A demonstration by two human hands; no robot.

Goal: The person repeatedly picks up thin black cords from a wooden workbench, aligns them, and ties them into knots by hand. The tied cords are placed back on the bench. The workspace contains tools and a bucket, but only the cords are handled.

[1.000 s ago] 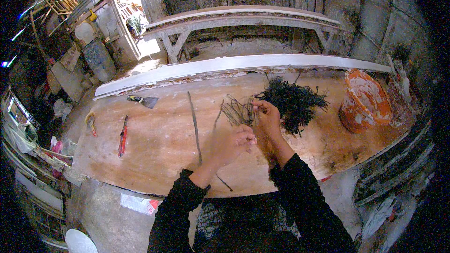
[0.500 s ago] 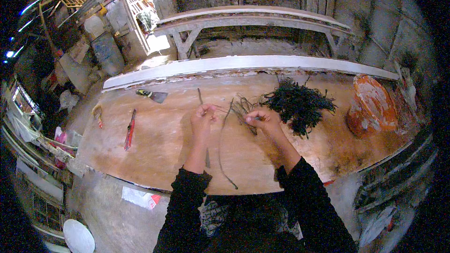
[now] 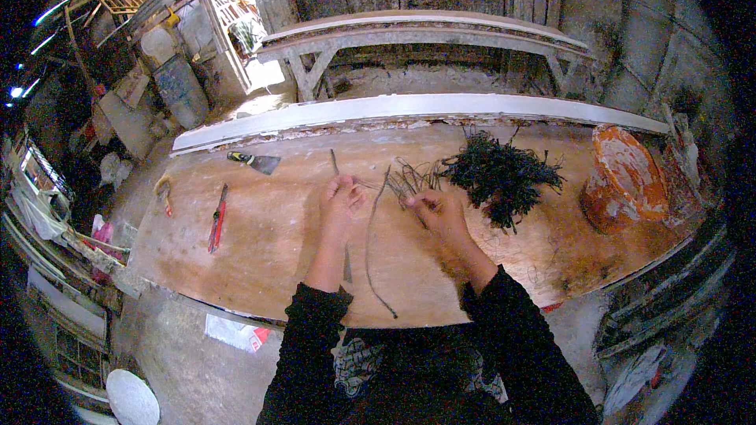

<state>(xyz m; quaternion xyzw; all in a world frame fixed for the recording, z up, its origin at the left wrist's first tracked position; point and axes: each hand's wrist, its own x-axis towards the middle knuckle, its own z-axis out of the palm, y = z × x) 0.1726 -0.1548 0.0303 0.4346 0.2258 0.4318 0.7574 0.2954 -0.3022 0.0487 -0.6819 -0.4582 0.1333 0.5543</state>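
My left hand [image 3: 342, 198] is closed in a pinch on a thin strand that stretches toward my right hand. My right hand [image 3: 438, 209] also pinches, at the near side of a loose bundle of thin greyish strands [image 3: 411, 178]. A single dark cord [image 3: 368, 248] lies curved on the tabletop between my hands. Past my left fingertips a short dark stick-like end [image 3: 334, 162] shows; whether my hand touches it is unclear. Right of my right hand sits a tangled heap of black strings [image 3: 504, 177].
On the wooden tabletop [image 3: 260, 267] lie a scraper [image 3: 256, 162], a red-handled tool [image 3: 217, 220] and a small curved brush-like item [image 3: 164, 193]. An orange, white-smeared bucket [image 3: 626, 181] lies at right. A long white board [image 3: 394, 109] runs along the far edge, before a bench [image 3: 425, 35].
My right hand has shifted slightly and its fingers have turned in toward the strand bundle. My left hand stays nearly in place. Things on the table look unmoved.
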